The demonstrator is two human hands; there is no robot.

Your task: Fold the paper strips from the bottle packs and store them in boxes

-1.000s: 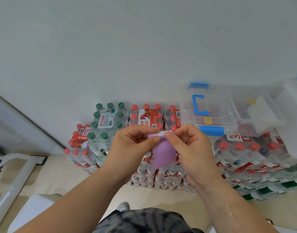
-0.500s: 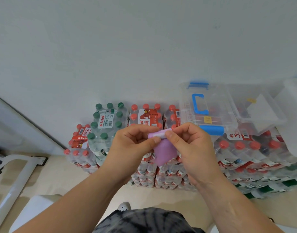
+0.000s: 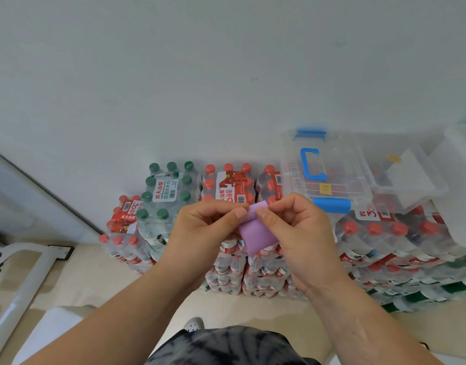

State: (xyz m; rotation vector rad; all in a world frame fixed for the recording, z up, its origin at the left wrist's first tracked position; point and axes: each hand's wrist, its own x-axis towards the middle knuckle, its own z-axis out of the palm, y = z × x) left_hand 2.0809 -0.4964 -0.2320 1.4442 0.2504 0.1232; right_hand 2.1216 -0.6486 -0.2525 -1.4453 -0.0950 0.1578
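Both hands are up in front of me, over the floor, with no worktop under them. Left hand and right hand each pinch the top edge of the purple paper strip between thumb and forefinger, other fingers curled in. The thumb tips nearly meet at the fold. The rest of the strip hangs below the pinch, in the gap between my palms, leaning a little toward the right hand. Step in hand, as I judge it: turning the top edge over and creasing it. To do it well, I should square the edges before pressing, then run the thumbs outward from the middle. The paper looks thin and will likely take a crooked fold if one hand pulls harder. Storing is not yet done. Beyond the hands, bottle packs are stacked against the wall. Past the right hand, on top of the packs, sits a clear box with blue handle, and just right of it a second clear box. I cannot tell whether either is open. Open room: free air between hands and packs, and a path up and right to the boxes. Edges to mind: the blue latch beside the right knuckles, and a white frame low, well left of the left hand.
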